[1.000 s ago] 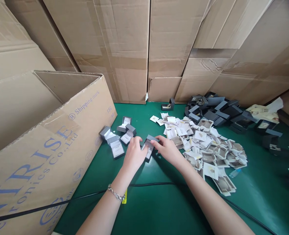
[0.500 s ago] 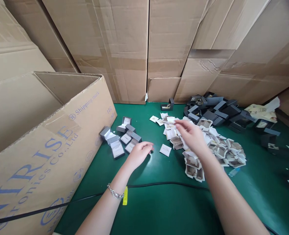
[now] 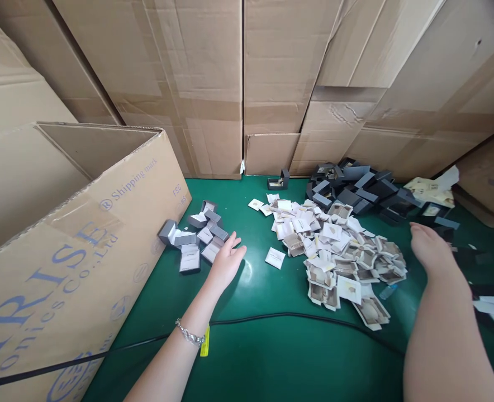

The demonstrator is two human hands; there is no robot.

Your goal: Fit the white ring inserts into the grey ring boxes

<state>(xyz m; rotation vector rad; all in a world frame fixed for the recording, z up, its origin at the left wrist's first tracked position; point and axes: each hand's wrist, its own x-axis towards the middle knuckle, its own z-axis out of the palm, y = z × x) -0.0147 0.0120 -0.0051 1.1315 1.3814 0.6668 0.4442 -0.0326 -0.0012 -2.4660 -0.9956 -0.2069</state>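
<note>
My left hand rests open on the green table, fingers spread, its tips beside a small cluster of open grey jewellery boxes. A single white card lies just right of that hand. My right hand is far to the right, past a heap of white and beige card inserts, close to the dark grey boxes at the back right. Its fingers are seen from behind and nothing shows in them.
A large open cardboard carton with blue print stands at the left. Stacked cartons wall off the back. A black cable crosses the table near me. One open dark box sits alone at the back. Papers lie far right.
The grey box I held in both hands now lies with the cluster at the left. My right hand swept right across the card heap toward the dark boxes. A white card lies alone.
</note>
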